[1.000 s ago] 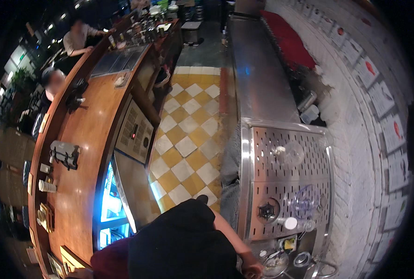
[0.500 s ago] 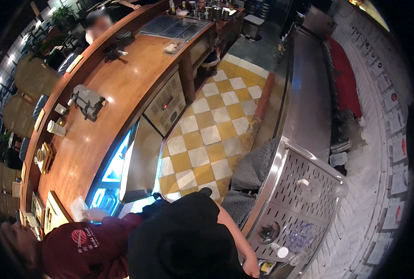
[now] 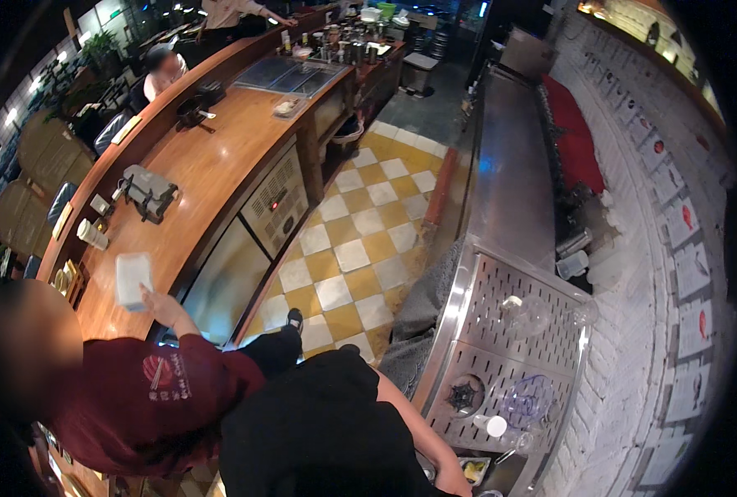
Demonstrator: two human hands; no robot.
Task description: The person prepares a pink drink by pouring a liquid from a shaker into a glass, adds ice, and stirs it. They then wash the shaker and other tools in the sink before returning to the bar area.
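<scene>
My right forearm reaches down along the steel drainboard, and my right hand (image 3: 452, 482) shows only partly at the lower edge. Its fingers are cut off, so what it holds, if anything, cannot be seen. Beside it lies a small metal tray (image 3: 474, 470) with yellow pieces of food. A white round-topped container (image 3: 495, 426) stands just beyond, close to a clear glass vessel (image 3: 527, 399) with a bluish tint. A dark star-shaped rinser (image 3: 466, 395) is set into the perforated drainboard (image 3: 534, 290). My left hand is out of view.
On my left a co-worker in a maroon shirt (image 3: 170, 377) holds a pale plastic box (image 3: 133, 282) over the wooden counter (image 3: 195, 182). A grey bag-like thing (image 3: 147, 192) lies there. Checkered tiles (image 3: 352, 255) cover the aisle floor. Dark grey cloth (image 3: 414, 331) hangs along the drainboard's side.
The co-worker has risen from the lit undercounter fridge and lifted the pale box over the counter. The fridge door has swung shut. My view has shifted; my right arm keeps nearly the same pose.
</scene>
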